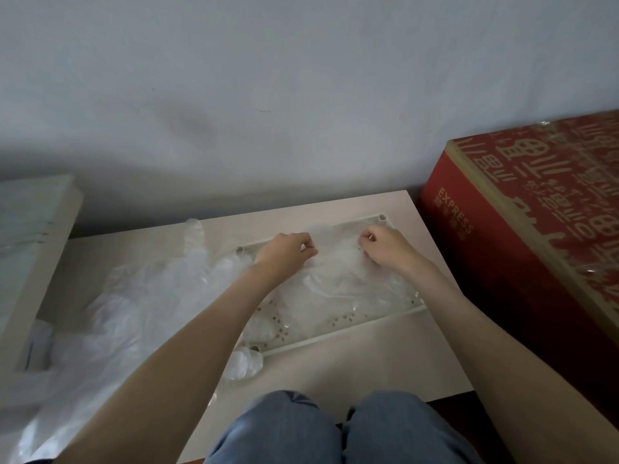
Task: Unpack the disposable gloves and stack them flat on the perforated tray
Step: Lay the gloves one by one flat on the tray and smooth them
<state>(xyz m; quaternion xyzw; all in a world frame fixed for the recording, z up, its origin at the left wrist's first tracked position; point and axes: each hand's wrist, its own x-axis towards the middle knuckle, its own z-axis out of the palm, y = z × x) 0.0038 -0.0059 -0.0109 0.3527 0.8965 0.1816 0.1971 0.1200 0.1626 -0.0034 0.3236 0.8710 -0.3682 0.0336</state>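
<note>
Gloves of clear plastic lie on the perforated tray toward the tabletop's far right corner. Both hands pinch the top glove's far edge with curled fingers, left hand, right hand. Loose plastic packaging spreads along the left edge.

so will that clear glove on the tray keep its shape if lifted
Probably not: the glove lies wrinkled and see-through over the tray, so likely floppy and very light. Left hand and right hand pinch it; perhaps slippery.
</note>
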